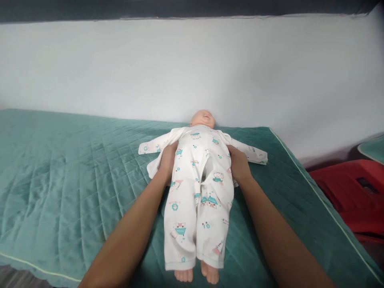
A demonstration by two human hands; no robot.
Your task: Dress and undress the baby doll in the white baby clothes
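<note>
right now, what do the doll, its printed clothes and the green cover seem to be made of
Doll: probably vinyl or soft plastic, smooth, with moulded toes.
Printed clothes: likely thin cotton or a blend, matte, draping in soft folds.
Green cover: quilted fabric, slightly sheeny, with stitched lines; the fibre is unclear.

White trousers [192, 172], teal-pink cartoon print — green quilted cover [75, 180] — whitish wall [192, 64]
</note>
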